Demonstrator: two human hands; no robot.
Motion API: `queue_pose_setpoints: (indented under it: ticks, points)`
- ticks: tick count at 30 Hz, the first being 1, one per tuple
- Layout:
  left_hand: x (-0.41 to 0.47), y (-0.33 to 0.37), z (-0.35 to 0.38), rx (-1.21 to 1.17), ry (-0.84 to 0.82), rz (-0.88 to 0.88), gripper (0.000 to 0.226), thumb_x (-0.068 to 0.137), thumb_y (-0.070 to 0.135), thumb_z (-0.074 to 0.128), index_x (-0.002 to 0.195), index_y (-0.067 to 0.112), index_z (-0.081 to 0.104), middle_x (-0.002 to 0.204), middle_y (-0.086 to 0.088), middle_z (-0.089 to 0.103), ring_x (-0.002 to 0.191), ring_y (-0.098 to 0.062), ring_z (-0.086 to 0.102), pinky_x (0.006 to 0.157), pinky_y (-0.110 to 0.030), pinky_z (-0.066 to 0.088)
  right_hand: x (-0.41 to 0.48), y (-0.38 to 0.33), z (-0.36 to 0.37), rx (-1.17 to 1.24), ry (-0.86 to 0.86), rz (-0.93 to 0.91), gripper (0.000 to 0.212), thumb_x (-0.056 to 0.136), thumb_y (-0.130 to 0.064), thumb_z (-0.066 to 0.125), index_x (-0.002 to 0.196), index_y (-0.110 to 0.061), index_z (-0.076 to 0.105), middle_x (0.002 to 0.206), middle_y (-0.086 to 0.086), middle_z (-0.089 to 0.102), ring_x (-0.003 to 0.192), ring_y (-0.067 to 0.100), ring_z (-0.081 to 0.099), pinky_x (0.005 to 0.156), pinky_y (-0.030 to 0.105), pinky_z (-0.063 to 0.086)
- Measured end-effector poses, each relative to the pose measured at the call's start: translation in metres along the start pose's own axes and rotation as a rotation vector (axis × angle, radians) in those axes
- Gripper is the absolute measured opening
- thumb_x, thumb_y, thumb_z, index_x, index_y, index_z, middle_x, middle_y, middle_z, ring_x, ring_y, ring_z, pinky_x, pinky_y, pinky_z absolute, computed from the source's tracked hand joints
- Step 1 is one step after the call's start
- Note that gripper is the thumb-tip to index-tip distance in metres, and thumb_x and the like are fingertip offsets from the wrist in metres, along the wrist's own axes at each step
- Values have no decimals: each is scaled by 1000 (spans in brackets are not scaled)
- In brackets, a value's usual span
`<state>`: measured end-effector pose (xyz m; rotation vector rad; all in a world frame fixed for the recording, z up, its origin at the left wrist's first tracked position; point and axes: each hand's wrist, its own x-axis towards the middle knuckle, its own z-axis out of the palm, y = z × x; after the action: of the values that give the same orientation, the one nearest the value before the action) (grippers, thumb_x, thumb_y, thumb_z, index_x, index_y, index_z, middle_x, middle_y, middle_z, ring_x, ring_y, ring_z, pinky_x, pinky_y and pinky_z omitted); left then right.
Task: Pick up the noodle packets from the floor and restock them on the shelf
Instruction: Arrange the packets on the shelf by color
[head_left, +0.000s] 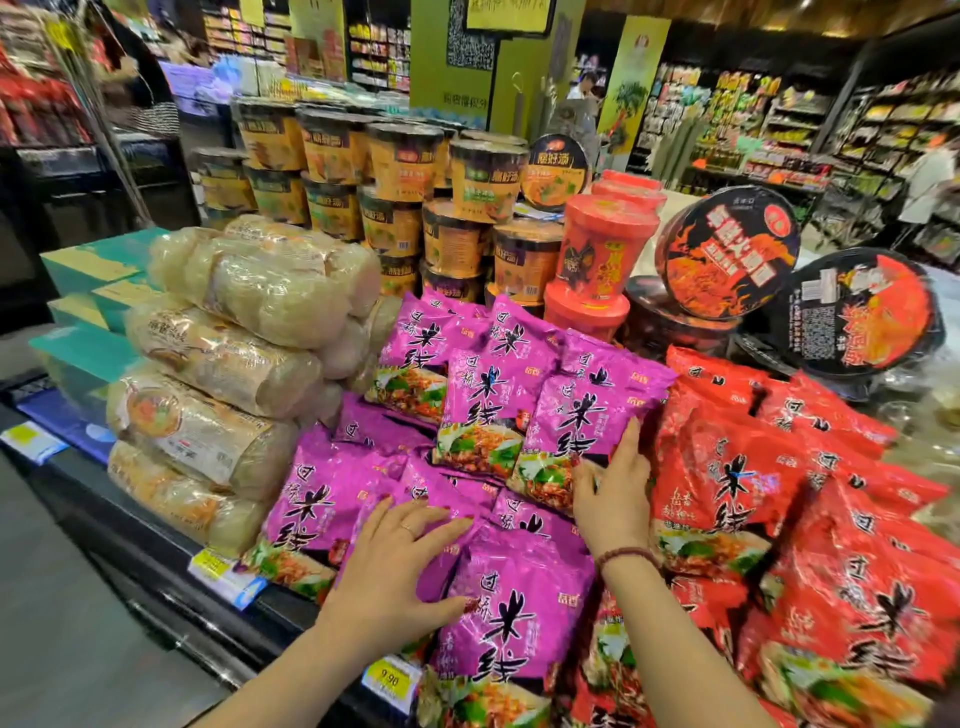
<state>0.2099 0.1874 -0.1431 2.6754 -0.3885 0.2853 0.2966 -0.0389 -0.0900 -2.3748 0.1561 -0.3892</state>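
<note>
Several purple noodle packets (498, 415) lie heaped on the shelf (171, 566) in front of me. My left hand (395, 561) lies flat, fingers spread, on the front purple packets (509, 613). My right hand (618, 488) touches the lower right edge of an upright purple packet (582, 421), fingers mostly straight along its side and thumb on its face. A bead bracelet sits on that wrist. The floor packets are out of view.
Red noodle packets (753, 493) fill the shelf to the right. Clear vermicelli bundles (228, 353) stack on the left. Orange cup noodles (395, 208), red cups (602, 254) and black bowls (727, 254) stand behind. Yellow price tags (389, 680) line the shelf edge. Floor lies lower left.
</note>
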Motion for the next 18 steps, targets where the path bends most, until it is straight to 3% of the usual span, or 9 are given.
queue_pose_setpoints:
  ticks: [3, 5, 7, 9, 11, 14, 18]
  points:
    - [2, -2, 6, 30, 21, 3, 75, 65, 77, 55, 133, 44, 50, 121, 18, 59, 119, -12, 48, 114, -32, 6, 1, 5, 12, -310, 205, -207, 83, 83, -8, 69, 149, 3, 20, 152, 31, 22, 137, 46, 28, 114, 47, 25]
    - [2, -2, 7, 7, 42, 9, 75, 65, 76, 54, 133, 44, 49, 122, 17, 59, 120, -10, 41, 115, -27, -1, 3, 5, 16, -465, 222, -383, 86, 78, -9, 73, 148, -1, 25, 153, 27, 24, 142, 42, 21, 118, 47, 17]
    - [1, -1, 8, 13, 50, 17, 73, 67, 76, 52, 133, 44, 50, 121, 16, 59, 121, -9, 39, 116, -26, -3, 5, 9, 23, -575, 155, -494, 72, 86, -23, 65, 149, -14, 33, 156, 20, 27, 144, 37, 17, 117, 51, 12]
    - [1, 0, 6, 13, 41, 23, 72, 68, 77, 51, 132, 43, 50, 121, 16, 60, 121, -9, 39, 116, -27, -1, 9, 15, 29, -656, 89, -476, 58, 92, -39, 46, 148, -25, 36, 157, 13, 26, 145, 35, 15, 115, 55, 10]
    - [2, 1, 7, 3, 52, 27, 72, 68, 76, 51, 132, 43, 49, 121, 16, 60, 121, -10, 40, 116, -27, -1, 14, 20, 33, -698, 35, -433, 58, 94, -46, 35, 150, -30, 31, 159, 10, 23, 146, 33, 13, 115, 55, 7]
    - [2, 0, 9, 19, 64, 28, 71, 68, 75, 50, 131, 43, 49, 121, 15, 60, 121, -11, 41, 116, -28, 0, 22, 26, 36, -719, -6, -424, 58, 98, -48, 36, 152, -32, 22, 161, 8, 16, 147, 34, 9, 115, 56, 6]
    - [1, 0, 9, 69, 61, 38, 71, 68, 74, 49, 132, 43, 49, 122, 14, 61, 120, -14, 46, 114, -36, 11, 21, 25, 39, -724, -45, -387, 58, 97, -48, 39, 151, -29, 29, 160, 10, 21, 146, 33, 8, 114, 55, 3]
